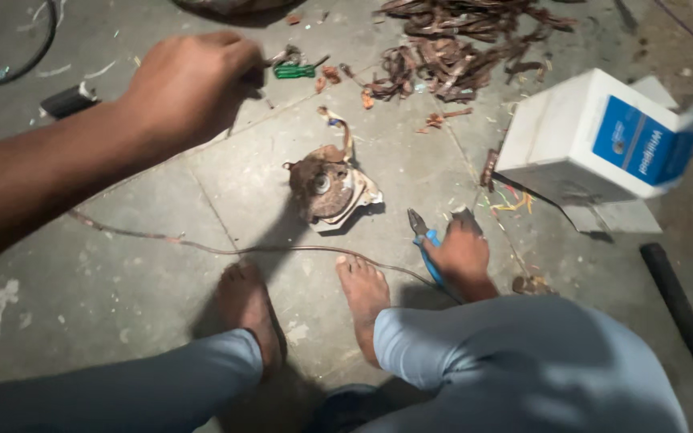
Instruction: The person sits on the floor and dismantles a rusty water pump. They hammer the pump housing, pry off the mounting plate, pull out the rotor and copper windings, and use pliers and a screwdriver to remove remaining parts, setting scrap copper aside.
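Observation:
My left hand (190, 84) is raised over the concrete floor at the upper left, fingers curled near a green-handled tool (293, 71); whether it grips the tool I cannot tell. My right hand (463, 255) rests low on the floor beside my right knee, closed on blue-handled pliers (425, 237) whose jaws point away from me. A rusty round motor part (326, 186) on a bent metal plate lies between the hands, just beyond my bare feet (362, 293).
A heap of rusty metal strips (459, 48) lies at the far right. A white and blue cardboard box (603, 136) stands at the right. A thin wire (202, 244) runs across the floor. A black pipe (683, 313) lies at the right edge.

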